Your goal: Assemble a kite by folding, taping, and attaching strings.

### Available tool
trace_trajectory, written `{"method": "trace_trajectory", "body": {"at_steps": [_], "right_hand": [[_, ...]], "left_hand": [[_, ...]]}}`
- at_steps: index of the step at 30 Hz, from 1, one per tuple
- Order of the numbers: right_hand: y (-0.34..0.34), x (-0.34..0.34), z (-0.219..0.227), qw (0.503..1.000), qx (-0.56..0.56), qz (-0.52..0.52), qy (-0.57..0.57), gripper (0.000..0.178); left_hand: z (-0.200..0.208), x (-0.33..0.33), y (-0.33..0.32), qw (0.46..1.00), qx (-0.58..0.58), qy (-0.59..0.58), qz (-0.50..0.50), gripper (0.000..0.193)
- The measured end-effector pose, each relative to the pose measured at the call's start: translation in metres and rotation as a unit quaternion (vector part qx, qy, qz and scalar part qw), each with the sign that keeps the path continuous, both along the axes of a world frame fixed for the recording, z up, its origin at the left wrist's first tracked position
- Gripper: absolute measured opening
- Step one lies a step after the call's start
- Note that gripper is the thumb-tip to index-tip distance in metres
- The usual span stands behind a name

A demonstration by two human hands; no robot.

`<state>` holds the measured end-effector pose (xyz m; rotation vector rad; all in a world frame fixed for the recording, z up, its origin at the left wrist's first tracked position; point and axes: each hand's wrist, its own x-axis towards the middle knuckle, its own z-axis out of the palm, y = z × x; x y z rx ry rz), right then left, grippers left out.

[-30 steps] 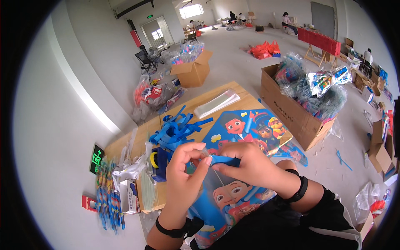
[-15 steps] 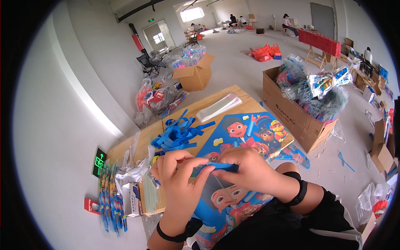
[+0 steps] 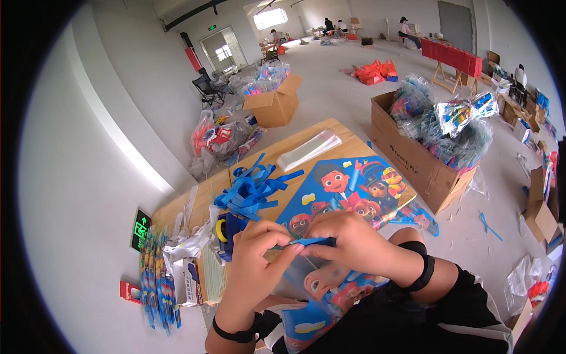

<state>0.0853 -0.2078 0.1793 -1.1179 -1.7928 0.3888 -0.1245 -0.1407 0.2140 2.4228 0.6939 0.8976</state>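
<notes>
My left hand and my right hand meet over the near edge of the wooden table. Both pinch a short blue ribbon-like strip between thumbs and fingers. Below them a printed cartoon sheet, blue and shiny, hangs toward my lap; my hands hide where its top meets the strip. Another blue cartoon sheet lies flat on the table just beyond my fingers. Left of it is a loose pile of blue strips. Beside my left hand stands a blue tape dispenser with a yellow core.
Clear plastic sleeves lie at the table's far side. Thin pale sticks and a bundle of folded printed pieces are at left. A large carton of bagged goods stands right; another carton stands beyond. Several people sit far off.
My left hand has shifted slightly lower and away from the tape dispenser, which shows more now. The strip looks straighter between my fingers. The hanging sheet has folded over lower down.
</notes>
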Motion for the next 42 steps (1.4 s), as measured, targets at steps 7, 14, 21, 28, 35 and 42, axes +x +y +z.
{"method": "trace_trajectory", "body": {"at_steps": [7, 14, 21, 28, 35, 42], "right_hand": [[-0.008, 0.07, 0.005, 0.996, -0.062, 0.025, -0.056, 0.028], [-0.03, 0.119, 0.01, 0.987, -0.047, -0.141, -0.06, 0.023], [-0.016, 0.159, 0.025, 0.971, -0.054, -0.227, -0.042, 0.015], [0.061, 0.236, -0.034, 0.964, -0.043, -0.206, -0.161, 0.015], [0.155, 0.254, -0.139, 0.811, 0.044, -0.417, -0.408, 0.025], [0.091, 0.151, -0.227, 0.917, -0.151, -0.163, -0.332, 0.05]], "left_hand": [[0.004, -0.019, 0.001, 0.985, -0.147, -0.092, 0.017, 0.015], [-0.04, -0.023, 0.009, 0.979, -0.185, 0.081, 0.003, 0.046], [-0.086, -0.045, 0.061, 0.969, -0.224, 0.063, 0.08, 0.022], [-0.18, 0.004, 0.123, 0.98, -0.114, 0.04, 0.155, 0.033], [-0.289, 0.062, 0.196, 0.967, -0.161, 0.089, 0.175, 0.04], [-0.357, 0.082, 0.258, 0.922, -0.122, 0.214, 0.298, 0.034]]}}
